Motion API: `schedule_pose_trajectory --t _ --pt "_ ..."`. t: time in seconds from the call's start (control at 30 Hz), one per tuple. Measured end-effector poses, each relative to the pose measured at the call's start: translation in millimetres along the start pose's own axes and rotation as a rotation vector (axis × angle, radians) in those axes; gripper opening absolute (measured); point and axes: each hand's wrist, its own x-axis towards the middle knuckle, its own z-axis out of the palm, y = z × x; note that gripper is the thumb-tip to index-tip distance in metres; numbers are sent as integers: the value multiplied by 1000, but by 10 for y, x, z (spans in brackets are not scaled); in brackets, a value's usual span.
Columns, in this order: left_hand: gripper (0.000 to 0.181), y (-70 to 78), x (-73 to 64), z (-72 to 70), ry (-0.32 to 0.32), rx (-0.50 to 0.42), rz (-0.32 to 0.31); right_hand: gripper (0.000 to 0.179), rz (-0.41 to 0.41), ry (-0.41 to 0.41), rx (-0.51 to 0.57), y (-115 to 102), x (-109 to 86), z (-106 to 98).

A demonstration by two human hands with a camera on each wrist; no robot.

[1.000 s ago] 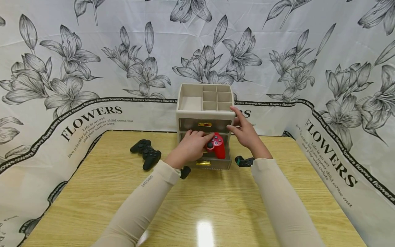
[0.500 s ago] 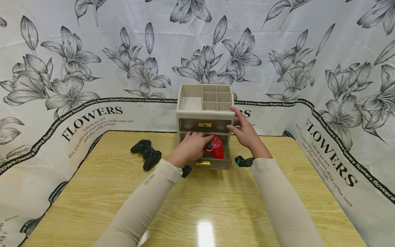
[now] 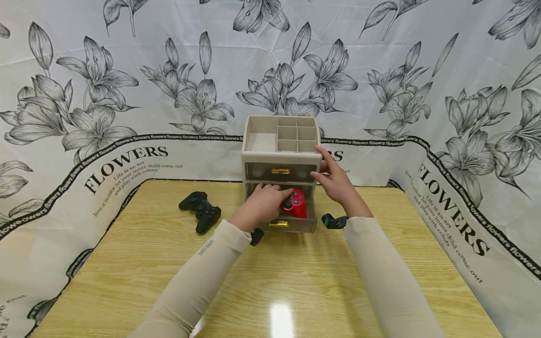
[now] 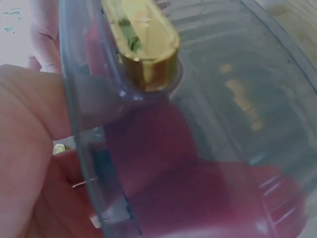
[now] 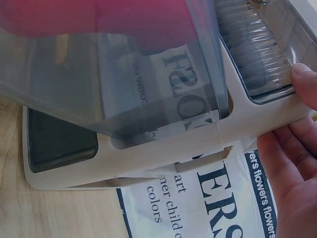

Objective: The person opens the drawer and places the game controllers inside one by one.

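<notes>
A beige desktop drawer organizer (image 3: 249,157) stands at the back of the table. Its middle-height clear grey drawer (image 3: 301,225) is pulled out. A red game controller (image 3: 299,209) sits tilted inside that drawer, and my left hand (image 3: 263,205) holds it from the left, reaching in over the drawer front. Through the clear wall the left wrist view shows the controller's red grips; some of my fingers are hidden behind it. My right hand (image 3: 336,179) grips the organizer's right side, thumb (image 5: 304,82) at the front and fingers behind the edge.
A black game controller (image 3: 200,212) lies on the wooden table (image 3: 236,291) to the left of the organizer. The upper drawer (image 3: 258,172) is closed, with a gold handle. Compartments top the organizer. Flower-printed cloth (image 3: 203,159) surrounds the table's back and sides.
The left hand and red controller have moved slightly down into the drawer, and the controller's tilt has shifted a little. The right hand stays at the organizer's side.
</notes>
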Motion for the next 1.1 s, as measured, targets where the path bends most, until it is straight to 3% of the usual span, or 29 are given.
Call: schedule_pose_trajectory --t 0.1,0.37,0.9,1.1 --pt "61 -8 5 11 -13 -22 -3 69 -11 0 -7 -136 -67 -15" --pt "63 -48 58 39 -64 -116 13 72 -9 20 5 244 87 30" --pt "60 -134 146 75 -140 -279 41 71 -22 22 2 251 85 27" --pt "60 -159 149 105 -130 -332 37 72 -1 6 -1 250 96 28"
